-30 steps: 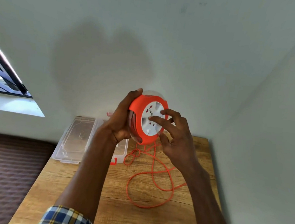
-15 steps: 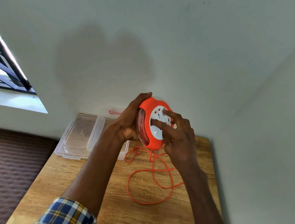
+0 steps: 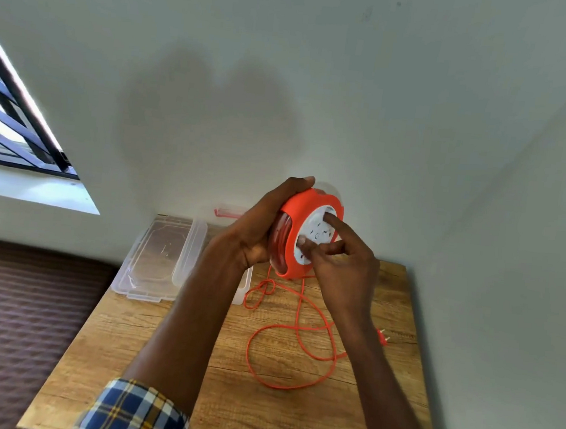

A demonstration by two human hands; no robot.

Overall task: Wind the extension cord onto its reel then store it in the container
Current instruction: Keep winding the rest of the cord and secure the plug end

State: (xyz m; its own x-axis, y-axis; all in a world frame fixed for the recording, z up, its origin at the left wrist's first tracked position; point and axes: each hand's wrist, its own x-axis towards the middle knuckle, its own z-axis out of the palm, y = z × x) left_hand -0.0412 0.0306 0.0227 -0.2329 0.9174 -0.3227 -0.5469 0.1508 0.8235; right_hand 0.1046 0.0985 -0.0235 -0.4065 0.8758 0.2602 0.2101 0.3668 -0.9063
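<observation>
I hold an orange cord reel (image 3: 290,215) with a white socket face (image 3: 314,232) upright above the table's far end. My left hand (image 3: 256,225) grips its rim and back from the left. The fingertips of my right hand (image 3: 342,259) press on the white face, index finger stretched out. Wound orange cord shows through the clear side. Loose orange cord (image 3: 295,335) hangs from the reel and lies in loops on the table, ending in a plug (image 3: 382,337) at the right. The clear container (image 3: 246,288) stands behind my left arm, mostly hidden.
A clear plastic lid (image 3: 161,258) lies on the wooden table's (image 3: 257,410) far left corner, and a red latch (image 3: 227,213) shows behind it. Walls close the table in at the back and right. A barred window (image 3: 14,136) is on the left, with brown floor below it.
The reel has risen slightly and turned its face more to the right. My right fingers have shifted round the white face. The loops on the table have moved a little.
</observation>
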